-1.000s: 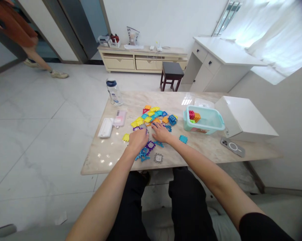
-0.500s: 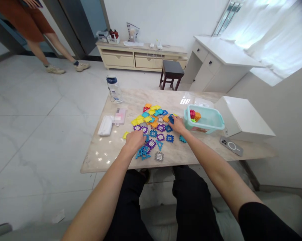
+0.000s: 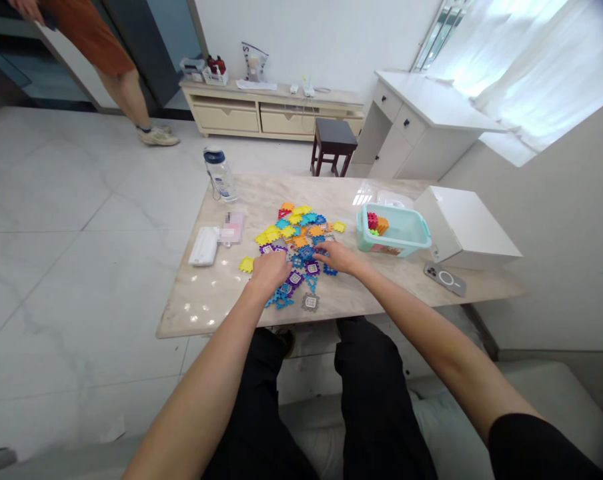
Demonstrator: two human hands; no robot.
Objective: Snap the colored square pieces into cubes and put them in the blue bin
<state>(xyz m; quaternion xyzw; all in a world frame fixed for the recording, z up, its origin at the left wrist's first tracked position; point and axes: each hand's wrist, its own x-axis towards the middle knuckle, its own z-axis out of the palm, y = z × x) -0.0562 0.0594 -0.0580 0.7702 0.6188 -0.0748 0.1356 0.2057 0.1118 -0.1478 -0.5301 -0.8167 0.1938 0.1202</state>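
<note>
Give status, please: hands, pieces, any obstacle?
Left hand among plastic pieces, grip hidden. Right hand at blue pieces. Many pieces overlap. Tub at right, apart from hands.

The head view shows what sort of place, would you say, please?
Probably a living room in a home, judging by the low cabinet along the wall, the white curtain and what looks like a sofa.

- Tiles (image 3: pixel 272 235): yellow, orange, red, purple and several blues;
- purple tile (image 3: pixel 312 268): white lattice design;
- grey tile (image 3: pixel 310 302): pale grid motif;
- tub (image 3: pixel 404 250): mint green;
- blocks (image 3: pixel 382 225): red, orange, lime green;
- tabletop (image 3: pixel 196 293): beige, marbled;
- bottle (image 3: pixel 225 183): clear, with navy lid (image 3: pixel 214 156);
- phone (image 3: pixel 459 287): grey, with white ring (image 3: pixel 440 275);
- box (image 3: pixel 474 223): plain white;
- stool (image 3: pixel 336 135): blackish seat, reddish-brown legs (image 3: pixel 313 160);
- trousers (image 3: pixel 374 390): black;
- floor (image 3: pixel 81 287): white with grey veining
</note>
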